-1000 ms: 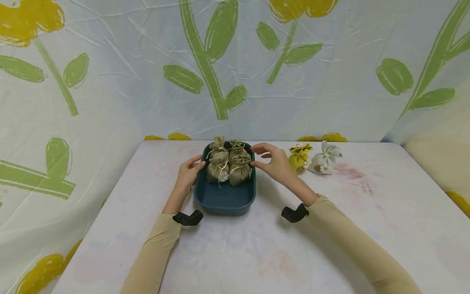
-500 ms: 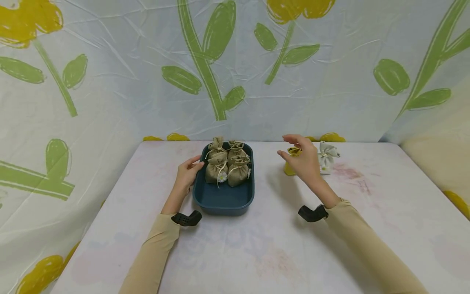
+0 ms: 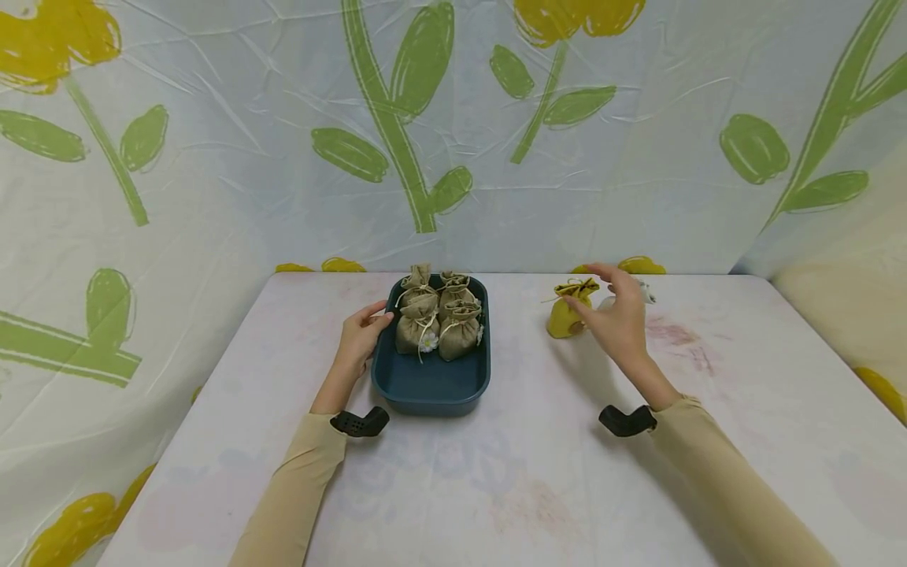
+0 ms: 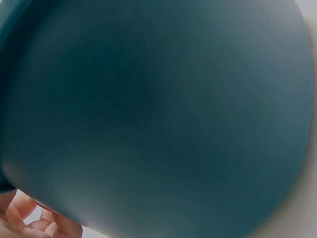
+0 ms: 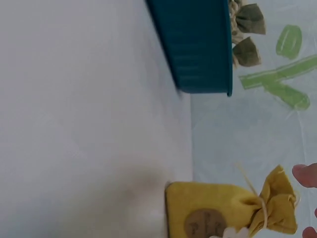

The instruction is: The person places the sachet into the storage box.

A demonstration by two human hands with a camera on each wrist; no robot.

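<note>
The left hand (image 3: 360, 335) grips the side of the blue tub (image 3: 434, 408). The right hand (image 3: 616, 320), fingers parted and holding nothing, is by the yellow pouch (image 3: 564, 320) and mostly hidden white pouch (image 3: 648, 292) on the counter (image 3: 453, 488). Yellow looks soft, light, best pinched at its tied neck.

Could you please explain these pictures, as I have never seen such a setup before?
There is no robot, only a person working bare-handed, with a black device at each wrist. The wide picture comes from a camera on the head; the two close ones from the wrists, the left one mostly filled by a blue tray. On the table, the left hand holds that tray, with four brown pouches inside. The right hand is close to a yellow pouch and appears to hold nothing; it partly hides a white pouch.
</note>
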